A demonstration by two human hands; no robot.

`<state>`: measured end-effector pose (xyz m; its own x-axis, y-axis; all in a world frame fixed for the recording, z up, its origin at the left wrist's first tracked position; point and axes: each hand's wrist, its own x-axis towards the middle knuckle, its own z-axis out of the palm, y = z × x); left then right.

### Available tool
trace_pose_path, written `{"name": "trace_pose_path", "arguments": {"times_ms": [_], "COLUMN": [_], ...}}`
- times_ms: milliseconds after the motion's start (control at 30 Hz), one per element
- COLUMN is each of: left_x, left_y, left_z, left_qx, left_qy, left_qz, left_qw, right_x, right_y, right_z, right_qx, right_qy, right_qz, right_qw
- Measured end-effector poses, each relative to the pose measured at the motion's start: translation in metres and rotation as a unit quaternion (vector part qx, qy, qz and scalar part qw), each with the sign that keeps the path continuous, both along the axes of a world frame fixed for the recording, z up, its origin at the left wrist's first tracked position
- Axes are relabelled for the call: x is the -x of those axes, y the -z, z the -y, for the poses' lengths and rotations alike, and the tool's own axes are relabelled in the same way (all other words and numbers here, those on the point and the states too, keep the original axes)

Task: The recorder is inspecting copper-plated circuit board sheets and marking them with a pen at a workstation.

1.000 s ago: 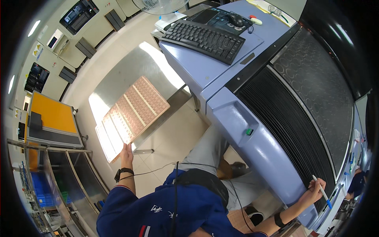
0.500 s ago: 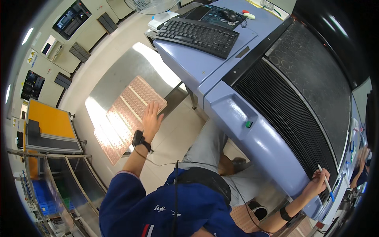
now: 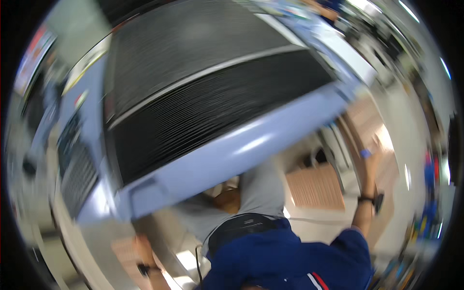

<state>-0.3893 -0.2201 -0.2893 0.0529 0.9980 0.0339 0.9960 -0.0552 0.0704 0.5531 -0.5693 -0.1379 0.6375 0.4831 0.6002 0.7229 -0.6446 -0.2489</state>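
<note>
The view is smeared by motion. My left hand (image 3: pixel 143 247) is at the edge of a copper-coloured patterned panel (image 3: pixel 123 253) on a metal table at the lower left; its fingers are too blurred to read. Out to the right, my right hand (image 3: pixel 373 157) is closed round a pen, whose blue end (image 3: pixel 366 153) shows beside the fingers. Beneath that hand lies a brownish copper-toned surface (image 3: pixel 361 113), possibly more panels. Both wrists carry a black band.
A large blue-violet machine (image 3: pixel 261 140) with a black ribbed cover (image 3: pixel 217 106) stands before me. A keyboard (image 3: pixel 79 171) sits at its left end. Striped brown panels (image 3: pixel 316 188) lie low, right of my legs. Another person's arm (image 3: pixel 319 7) shows at the far right top.
My head and body have turned right, so the machine now spans the middle of the view. My right hand has moved from the machine's right end to the brownish surface, pen still held.
</note>
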Motion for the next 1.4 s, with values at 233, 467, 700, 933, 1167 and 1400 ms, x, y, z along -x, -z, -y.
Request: {"name": "trace_pose_path", "arguments": {"times_ms": [233,467,700,933,1167,1400], "left_x": [-0.027,-0.086,-0.175,-0.156,-0.222,-0.238], "left_y": [-0.002,-0.055,-0.166,-0.180,-0.194,-0.183], "left_z": [-0.020,-0.028,-0.062,-0.152,-0.097,-0.097], "left_qx": [-0.091,-0.212,-0.360,-0.410,-0.358,-0.429], "left_qy": [0.191,0.170,0.124,0.271,0.209,0.198], "left_qz": [-0.036,0.047,0.196,0.320,0.338,0.249], "left_qw": [0.977,0.961,0.904,0.810,0.845,0.846], "right_x": [0.050,0.048,0.051,0.138,0.179,0.214], "right_y": [0.008,-0.017,-0.206,-0.224,-0.222,-0.200], "right_z": [0.066,0.090,0.015,-0.101,-0.169,-0.240], "right_qx": [0.156,0.019,-0.430,-0.612,-0.613,-0.545], "right_qy": [0.226,0.351,0.185,-0.179,-0.372,-0.476], "right_qz": [-0.008,0.138,0.206,-0.167,-0.315,-0.433], "right_qw": [0.961,0.926,0.859,0.752,0.622,0.537]}}
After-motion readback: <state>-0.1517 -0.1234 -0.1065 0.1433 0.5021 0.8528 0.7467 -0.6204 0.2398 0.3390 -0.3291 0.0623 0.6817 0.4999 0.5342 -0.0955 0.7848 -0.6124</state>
